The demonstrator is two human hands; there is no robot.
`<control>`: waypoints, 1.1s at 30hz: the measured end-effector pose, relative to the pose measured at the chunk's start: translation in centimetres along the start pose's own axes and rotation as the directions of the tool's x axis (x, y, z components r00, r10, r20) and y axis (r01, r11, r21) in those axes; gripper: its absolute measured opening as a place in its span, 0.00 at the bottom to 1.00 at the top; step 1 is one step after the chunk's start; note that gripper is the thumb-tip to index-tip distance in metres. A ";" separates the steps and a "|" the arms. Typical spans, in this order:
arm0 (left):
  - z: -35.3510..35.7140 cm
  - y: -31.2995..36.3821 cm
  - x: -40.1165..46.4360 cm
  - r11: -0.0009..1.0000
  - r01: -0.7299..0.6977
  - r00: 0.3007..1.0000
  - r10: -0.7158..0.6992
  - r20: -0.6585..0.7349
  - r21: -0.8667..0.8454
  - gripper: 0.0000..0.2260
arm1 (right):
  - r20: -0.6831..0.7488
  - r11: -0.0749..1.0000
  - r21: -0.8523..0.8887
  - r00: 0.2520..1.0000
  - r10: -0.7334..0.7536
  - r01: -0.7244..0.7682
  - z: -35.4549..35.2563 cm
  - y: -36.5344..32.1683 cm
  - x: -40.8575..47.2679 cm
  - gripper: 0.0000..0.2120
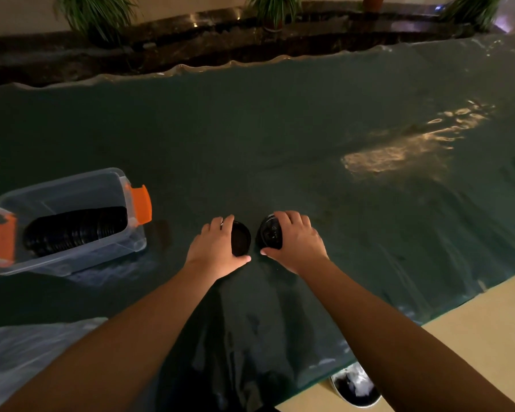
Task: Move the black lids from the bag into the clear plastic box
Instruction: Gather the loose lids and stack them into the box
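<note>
My left hand (217,248) grips a black lid (241,238) on edge, thumb below and fingers on top. My right hand (295,239) holds a second black lid (270,233) the same way, tilted toward the first. The two lids face each other a small gap apart, just above the dark green table cover. The clear plastic box (72,188) with orange latches stands at the left and holds a row of several black lids (78,230) stacked on their sides. A clear plastic bag (21,352) lies at the lower left, partly under my left forearm.
The green cover (280,138) spreads wide to the back and right, with a light glare at the right. A dark stone ledge (191,46) with potted plants runs behind the table. Tan floor (473,337) and a shoe (356,388) show at the lower right.
</note>
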State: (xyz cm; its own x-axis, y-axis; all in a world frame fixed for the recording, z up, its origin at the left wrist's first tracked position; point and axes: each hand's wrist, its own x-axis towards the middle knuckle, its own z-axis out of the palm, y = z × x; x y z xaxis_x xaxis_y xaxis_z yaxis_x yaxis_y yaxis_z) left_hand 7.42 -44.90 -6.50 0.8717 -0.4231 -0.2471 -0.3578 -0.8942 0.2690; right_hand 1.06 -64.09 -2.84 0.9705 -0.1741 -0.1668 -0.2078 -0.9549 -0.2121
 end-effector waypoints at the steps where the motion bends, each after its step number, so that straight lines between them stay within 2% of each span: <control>1: 0.0 -0.1 0.0 1.000 0.005 1.000 -0.005 -0.004 -0.005 0.46 | 0.014 1.000 -0.012 1.000 -0.001 0.001 0.1 0.0 0.2 0.40; 8: 0.3 -0.8 -0.5 0.997 0.031 0.999 -0.033 -0.030 -0.065 0.45 | 0.088 1.000 -0.030 0.996 -0.001 0.003 1.3 0.0 1.2 0.41; 13: 0.3 -0.9 -0.9 0.989 0.058 0.998 -0.058 -0.001 -0.133 0.53 | 0.092 0.997 -0.065 0.995 -0.041 0.047 2.1 -0.1 0.7 0.44; 17: 0.3 -1.0 -1.1 0.987 0.087 0.996 -0.087 0.009 -0.135 0.53 | 0.017 0.958 -0.239 0.987 -0.158 0.157 3.1 -0.5 -0.3 0.28; 21: 0.3 -1.1 -1.5 0.989 0.081 0.997 -0.083 -0.010 -0.127 0.50 | 0.082 0.928 -0.343 0.989 -0.126 0.146 4.1 -1.0 -1.1 0.13; 26: 0.4 -1.9 -2.2 0.990 0.073 0.997 -0.074 -0.002 -0.121 0.52 | 0.088 0.933 -0.332 0.990 -0.114 0.137 4.2 -1.6 -1.4 0.10; 30: 0.4 -2.6 -3.2 0.982 0.086 0.996 -0.081 0.041 -0.167 0.62 | 0.014 0.935 -0.304 0.982 -0.186 0.182 3.3 -3.1 -2.0 0.08; 33: 0.2 -3.2 -3.9 0.982 0.092 0.995 -0.086 0.047 -0.166 0.64 | -0.016 0.927 -0.283 0.965 -0.262 0.247 2.7 -4.8 -2.4 0.10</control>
State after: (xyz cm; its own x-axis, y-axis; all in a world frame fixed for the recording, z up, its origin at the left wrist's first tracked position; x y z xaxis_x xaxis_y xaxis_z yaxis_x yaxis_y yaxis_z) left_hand 5.12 -40.41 -6.60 0.8826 -0.3511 -0.3125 -0.2153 -0.8929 0.3954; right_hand -0.58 -58.45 -4.08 0.9928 0.0782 -0.0902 0.0816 -0.9961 0.0348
